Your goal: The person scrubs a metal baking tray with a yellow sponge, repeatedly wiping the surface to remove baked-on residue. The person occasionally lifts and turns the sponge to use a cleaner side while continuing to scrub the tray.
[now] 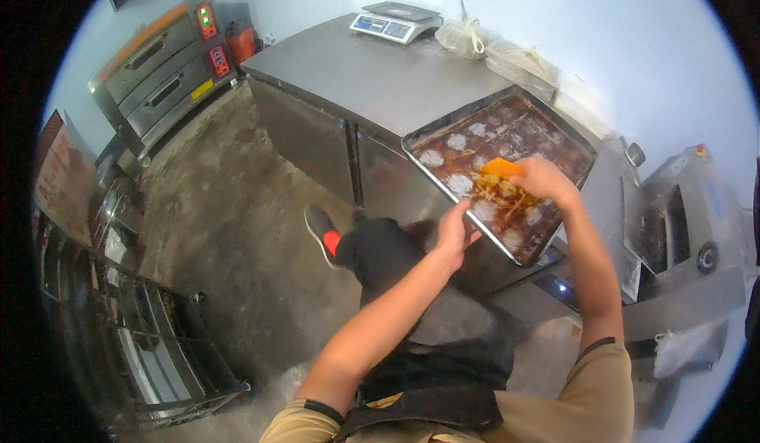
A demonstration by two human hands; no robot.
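Observation:
A dark metal baking tray is tilted over the corner of a steel worktable, its bottom browned and marked with several whitish round patches. My left hand grips the near rim, with the thumb on top and the fingers below. In my right hand is an orange scraper, held against or just above the tray's bottom. Yellowish crumbs or residue lie beside the scraper. Whether its edge touches the metal is hard to tell.
Along the wall, the steel worktable bears a digital scale and plastic bags. A metal machine stands at the right. A two-deck oven is at the far left, with a metal tray rack nearer by.

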